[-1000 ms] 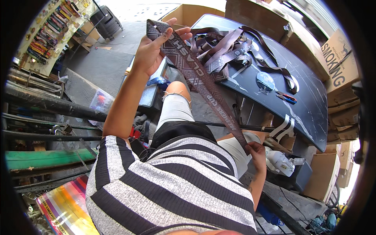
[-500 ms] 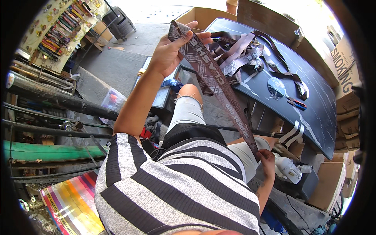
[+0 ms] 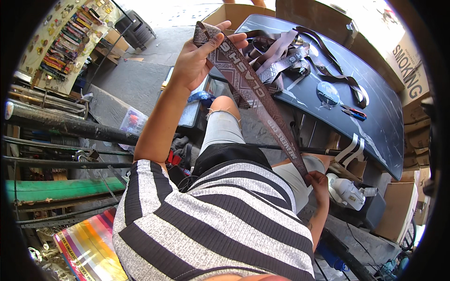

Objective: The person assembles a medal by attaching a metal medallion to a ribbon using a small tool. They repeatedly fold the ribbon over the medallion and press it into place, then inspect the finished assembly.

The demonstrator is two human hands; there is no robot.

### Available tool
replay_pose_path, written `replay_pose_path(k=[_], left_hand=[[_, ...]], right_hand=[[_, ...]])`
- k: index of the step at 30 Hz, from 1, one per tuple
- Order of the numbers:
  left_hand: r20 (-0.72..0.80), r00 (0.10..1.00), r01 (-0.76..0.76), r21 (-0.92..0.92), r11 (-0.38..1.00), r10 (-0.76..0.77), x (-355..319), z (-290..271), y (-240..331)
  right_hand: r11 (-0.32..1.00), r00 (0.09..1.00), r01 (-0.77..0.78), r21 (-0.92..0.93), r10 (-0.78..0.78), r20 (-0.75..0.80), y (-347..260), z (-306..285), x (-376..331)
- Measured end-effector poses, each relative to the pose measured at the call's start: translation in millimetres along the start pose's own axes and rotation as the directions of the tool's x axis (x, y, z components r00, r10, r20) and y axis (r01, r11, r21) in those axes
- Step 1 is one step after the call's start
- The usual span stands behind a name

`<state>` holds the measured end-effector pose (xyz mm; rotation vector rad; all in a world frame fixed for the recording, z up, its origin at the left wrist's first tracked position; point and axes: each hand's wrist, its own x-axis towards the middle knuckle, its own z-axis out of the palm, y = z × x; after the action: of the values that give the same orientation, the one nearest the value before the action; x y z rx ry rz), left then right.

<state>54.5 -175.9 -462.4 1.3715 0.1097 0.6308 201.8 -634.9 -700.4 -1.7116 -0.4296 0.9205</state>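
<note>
A wide brown ribbon with pale printed lettering and patterns stretches diagonally across my lap. My left hand holds its upper end, thumb pressed on the folded band and the other fingers partly spread behind. At the lower end, my right hand pinches the narrowed tip beside my thigh. More of the ribbon hangs in a loop below my left hand. On the dark marbled table, a tangled pile of similar ribbons lies beyond it. A round clear disc and small red-and-blue-handled cutters rest nearby.
White tape strips hang at the table's near edge. Cardboard boxes stand behind and right. Metal pipes and a green tube lie at left. Below the table's right side sits a white plastic device.
The view has shifted slightly, moving the scene a little within the picture. Both hands keep their hold, and the ribbon stays stretched between them.
</note>
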Motion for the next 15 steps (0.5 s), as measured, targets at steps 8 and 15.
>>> replay_pose_path(k=[8,15], left_hand=[[-0.002,1.0,0.005,-0.002,1.0,-0.005,1.0,0.8,-1.4],[0.009,1.0,0.008,-0.008,1.0,-0.008,3.0,-4.6,-4.4]], right_hand=[[1.0,1.0,0.008,0.003,-0.008,0.016,4.0,-2.7,-0.4],[1.0,1.0,-0.011,-0.001,0.011,0.025,-0.7,-1.0,-1.0]])
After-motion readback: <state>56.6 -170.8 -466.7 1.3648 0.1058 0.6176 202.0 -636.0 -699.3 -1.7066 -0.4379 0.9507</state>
